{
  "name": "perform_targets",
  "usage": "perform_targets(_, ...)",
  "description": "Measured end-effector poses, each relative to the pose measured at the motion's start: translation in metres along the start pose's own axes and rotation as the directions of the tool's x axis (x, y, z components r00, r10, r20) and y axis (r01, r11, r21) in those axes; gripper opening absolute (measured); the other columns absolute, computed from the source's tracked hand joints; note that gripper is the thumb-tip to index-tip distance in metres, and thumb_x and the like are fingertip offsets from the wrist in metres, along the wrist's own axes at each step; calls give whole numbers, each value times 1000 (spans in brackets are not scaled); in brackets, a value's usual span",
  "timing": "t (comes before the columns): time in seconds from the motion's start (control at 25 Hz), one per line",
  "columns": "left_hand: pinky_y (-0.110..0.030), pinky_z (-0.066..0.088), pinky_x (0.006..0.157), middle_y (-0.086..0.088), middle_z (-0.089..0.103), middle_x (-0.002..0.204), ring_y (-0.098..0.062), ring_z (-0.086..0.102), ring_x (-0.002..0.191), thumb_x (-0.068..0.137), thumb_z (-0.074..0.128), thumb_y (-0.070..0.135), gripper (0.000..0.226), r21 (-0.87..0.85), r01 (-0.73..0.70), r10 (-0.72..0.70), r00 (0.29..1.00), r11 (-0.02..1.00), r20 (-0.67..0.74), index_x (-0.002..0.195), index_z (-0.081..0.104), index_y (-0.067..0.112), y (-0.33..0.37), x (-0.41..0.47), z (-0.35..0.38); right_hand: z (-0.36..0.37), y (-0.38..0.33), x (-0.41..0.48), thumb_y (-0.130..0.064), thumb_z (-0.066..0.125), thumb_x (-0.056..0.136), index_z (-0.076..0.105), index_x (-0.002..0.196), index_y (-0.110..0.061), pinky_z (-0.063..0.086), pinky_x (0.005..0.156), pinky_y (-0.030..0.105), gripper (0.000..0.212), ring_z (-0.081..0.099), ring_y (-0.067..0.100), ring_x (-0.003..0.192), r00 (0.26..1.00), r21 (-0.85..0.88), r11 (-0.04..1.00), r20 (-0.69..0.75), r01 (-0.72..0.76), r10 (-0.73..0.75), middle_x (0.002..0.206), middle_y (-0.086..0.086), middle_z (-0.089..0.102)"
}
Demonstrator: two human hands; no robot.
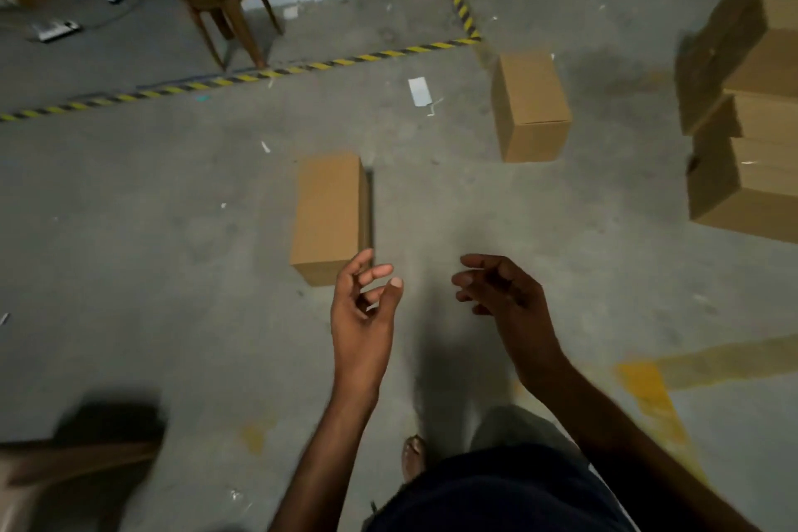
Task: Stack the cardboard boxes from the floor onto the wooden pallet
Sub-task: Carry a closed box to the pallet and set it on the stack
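Head view: a blurred brown shape [73, 471] at the near left is hard to make out, and the box stack [751, 99] at the right is cut off. The cardboard box [330, 216] lies on the floor [172, 229] just beyond the left hand [365, 307]. The right hand [501, 294] is near it; both hands are empty, fingers loosely curled.

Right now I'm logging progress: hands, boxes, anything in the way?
Left hand and right hand open, empty. Nearest box on floor, not held, just ahead of left hand. Nothing in between.
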State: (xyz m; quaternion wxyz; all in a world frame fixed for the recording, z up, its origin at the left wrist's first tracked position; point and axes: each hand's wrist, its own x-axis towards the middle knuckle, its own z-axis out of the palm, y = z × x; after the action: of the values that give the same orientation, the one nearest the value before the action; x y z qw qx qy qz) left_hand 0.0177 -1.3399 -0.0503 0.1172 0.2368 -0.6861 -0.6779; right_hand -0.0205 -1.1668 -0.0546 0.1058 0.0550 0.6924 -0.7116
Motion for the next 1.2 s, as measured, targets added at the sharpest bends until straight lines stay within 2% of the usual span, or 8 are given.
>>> perform_targets(0.44,-26,53,91,13,71,113,-3,68,103,96,69,13,41,61,139,-131,984,988,-121,131,60,32,-31,207,-117,163,25,166,-13,68,97,73,113,-19,53,79,32,18,72,23,94,978,-117,974,54,-192,199,98,3,78)
perform_targets(0.6,-39,56,99,10,71,114,-1,69,99,96,71,14,40,75,261,-248,957,962,-153,131,60,28,-62,289,-151,218,45,233,-8,67,96,72,111,-13,51,68,21,17,68,19,86,949,-139,941,11,-309,314,99,11,77)
perform_targets(0.68,-46,54,103,6,70,119,-9,68,107,95,72,15,41,86,333,-317,935,939,-156,131,59,30,-97,345,-171,252,70,276,-9,69,95,72,114,-8,50,61,13,19,67,18,85,932,-154,919,-51,-363,359,104,17,75)
perform_targets(0.8,-48,54,103,0,66,127,-22,65,116,93,74,14,45,122,437,-419,896,891,-147,131,58,30,-169,416,-195,291,133,327,-19,78,87,71,116,-7,49,64,12,32,67,15,86,902,-186,885,-158,-427,402,99,9,74)
perform_targets(0.88,-45,56,99,-1,64,131,-23,65,116,93,74,17,47,195,465,-458,885,864,-82,135,54,27,-231,471,-206,316,194,371,-21,78,87,70,116,-10,50,76,22,32,67,19,94,875,-189,860,-210,-473,436,100,4,72)
perform_targets(1.0,-46,54,101,1,58,138,-25,63,123,95,72,27,55,307,483,-496,867,820,-40,144,48,25,-321,537,-218,348,286,428,-28,77,86,67,120,-18,48,86,34,37,67,21,100,819,-191,804,-258,-563,512,110,3,73)
perform_targets(1.08,-47,50,106,-2,51,151,-25,56,132,97,69,33,62,382,486,-512,858,786,-39,151,42,22,-381,572,-222,370,349,465,-33,77,82,66,122,-22,48,87,35,43,64,17,97,803,-227,776,-280,-588,527,114,-2,70)
perform_targets(1.2,-51,46,111,-3,37,163,-27,43,144,97,67,42,73,426,482,-518,855,766,-37,159,31,26,-460,608,-223,388,426,505,-34,74,89,56,141,-23,50,96,34,56,63,23,112,792,-353,711,-322,-608,518,129,1,63)
